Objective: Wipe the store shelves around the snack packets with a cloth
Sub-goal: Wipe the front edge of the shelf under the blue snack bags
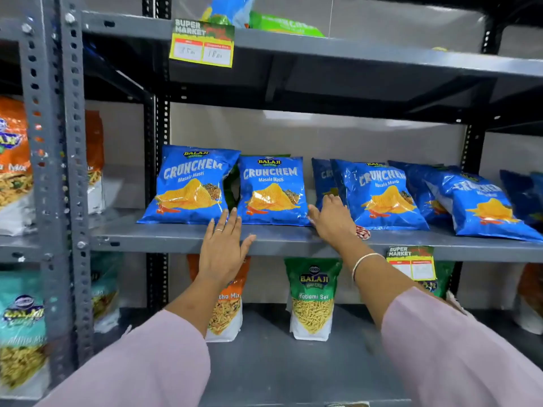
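Observation:
Several blue Crunchem snack packets lean in a row on the grey middle shelf (164, 237): one at the left (191, 186), a second (271, 192), a third (379, 195), and more to the right (476, 207). My left hand (223, 248) lies flat at the shelf's front edge, fingers apart, its tips at the bottoms of the first two packets. My right hand (332, 221) rests on the shelf in the gap between the second and third packets. A red-and-white cloth (363, 232) peeks out from under its palm; most of the cloth is hidden.
A slotted grey upright (58, 142) stands at the left, with orange and teal packets beyond it. Price tags hang on the top shelf (202, 44) and the middle shelf edge (411, 261). Below stand a green Ratlami Sev packet (313, 295) and an orange mix packet (226, 306).

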Tool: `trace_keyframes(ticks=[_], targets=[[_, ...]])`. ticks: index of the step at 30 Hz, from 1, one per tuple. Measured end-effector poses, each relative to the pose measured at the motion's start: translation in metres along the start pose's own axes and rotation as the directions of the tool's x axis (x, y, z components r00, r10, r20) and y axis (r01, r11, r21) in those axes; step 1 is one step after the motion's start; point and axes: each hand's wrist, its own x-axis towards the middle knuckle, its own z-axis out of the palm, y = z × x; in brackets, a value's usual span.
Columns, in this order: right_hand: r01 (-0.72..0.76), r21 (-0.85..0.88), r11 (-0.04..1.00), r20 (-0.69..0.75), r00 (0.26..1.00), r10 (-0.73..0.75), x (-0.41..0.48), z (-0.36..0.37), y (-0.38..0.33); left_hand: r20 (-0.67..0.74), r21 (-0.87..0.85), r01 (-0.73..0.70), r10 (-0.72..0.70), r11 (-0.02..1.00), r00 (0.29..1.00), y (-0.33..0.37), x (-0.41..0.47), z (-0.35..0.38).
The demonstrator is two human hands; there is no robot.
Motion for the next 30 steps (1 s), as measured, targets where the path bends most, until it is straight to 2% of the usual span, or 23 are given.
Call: trace_keyframes(ticks=[4, 8, 11, 15, 21, 26, 30], targets=[[-0.088, -0.048, 0.995, 0.186, 0.978, 0.096, 0.02, 0.005, 0.011, -0.084, -0.042, -0.005, 0.001, 0.999, 0.996, -0.006, 0.005, 0.008], [-0.064, -0.158, 0.985, 0.245, 0.964, 0.102, 0.02, 0.006, 0.009, -0.211, -0.005, -0.031, 0.029, 0.999, 0.977, -0.008, 0.006, 0.013], [-0.12, -0.13, 0.984, 0.24, 0.959, 0.148, 0.022, 0.003, 0.006, -0.25, 0.019, -0.014, 0.019, 1.0, 0.968, -0.009, 0.006, 0.016], [-0.14, -0.093, 0.986, 0.202, 0.967, 0.157, 0.029, 0.001, 0.007, -0.287, 0.019, -0.016, 0.021, 1.0, 0.958, -0.011, 0.006, 0.02], [-0.109, -0.144, 0.984, 0.343, 0.927, 0.153, 0.034, 0.009, 0.011, -0.284, 0.013, -0.007, 0.01, 1.0, 0.959, -0.009, 0.009, 0.02], [-0.191, -0.117, 0.974, 0.238, 0.947, 0.215, 0.031, 0.011, 0.007, -0.283, 0.018, -0.015, 0.02, 1.0, 0.959, -0.009, 0.008, 0.019], [-0.191, -0.162, 0.968, 0.16, 0.963, 0.217, 0.03, 0.011, 0.009, -0.283, 0.014, -0.008, 0.012, 1.0, 0.959, -0.009, 0.007, 0.02]])
